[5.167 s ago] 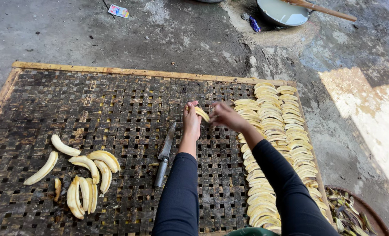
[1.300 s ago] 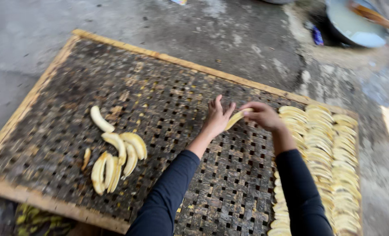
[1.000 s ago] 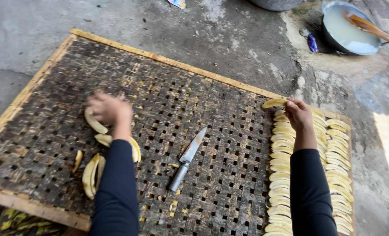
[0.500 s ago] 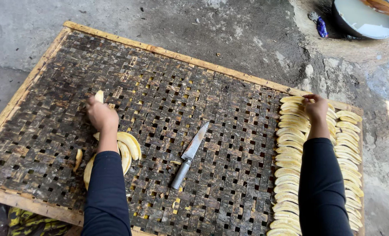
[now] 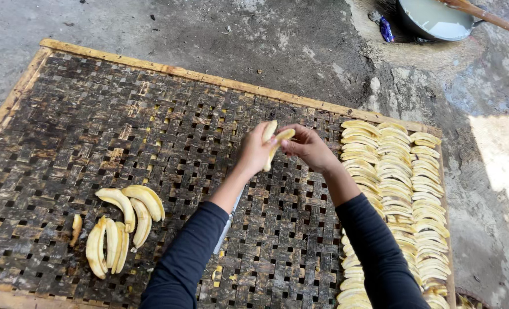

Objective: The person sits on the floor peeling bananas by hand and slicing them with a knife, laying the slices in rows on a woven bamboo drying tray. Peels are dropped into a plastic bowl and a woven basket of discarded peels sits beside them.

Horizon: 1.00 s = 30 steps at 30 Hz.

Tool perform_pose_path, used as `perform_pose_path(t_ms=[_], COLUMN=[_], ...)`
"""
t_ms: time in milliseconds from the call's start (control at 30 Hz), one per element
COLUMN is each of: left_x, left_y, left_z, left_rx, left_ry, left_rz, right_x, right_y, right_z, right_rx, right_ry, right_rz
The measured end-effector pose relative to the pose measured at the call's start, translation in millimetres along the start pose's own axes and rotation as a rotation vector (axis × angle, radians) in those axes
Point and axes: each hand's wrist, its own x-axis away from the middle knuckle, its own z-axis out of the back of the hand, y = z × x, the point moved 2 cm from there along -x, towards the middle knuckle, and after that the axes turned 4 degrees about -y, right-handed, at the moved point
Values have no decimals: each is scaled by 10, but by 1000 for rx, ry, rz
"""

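Head view shows your left hand (image 5: 253, 153) and right hand (image 5: 307, 146) both gripping one peeled banana (image 5: 273, 142) above the woven tray (image 5: 151, 126), left of the sliced rows (image 5: 392, 189), steadying it.

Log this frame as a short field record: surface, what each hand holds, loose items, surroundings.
surface: woven mat with a wooden frame, lying on concrete ground
left hand: grips a peeled banana
right hand: pinches a slice at the banana's top end
left pile: peeled bananas lying on the mat
right rows: banana slices laid overlapping along the mat's right edge
knife: on the mat, mostly hidden under the left forearm
background: basin of pale liquid
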Motion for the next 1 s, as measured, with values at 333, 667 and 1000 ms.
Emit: perform_pose_path(t_ms=[333,667,1000], left_x=[-79,11,3], left_y=[-421,-388,-400], left_z=[97,-26,-206], left_rx=[471,348,260], left_ry=[198,119,10], left_rz=[1,-60,-26], right_x=[14,369,264], right_y=[157,311,405], right_z=[1661,2357,1956], right_rx=[143,893,1517], right_ry=[620,1044,802], right_rz=[162,7,42])
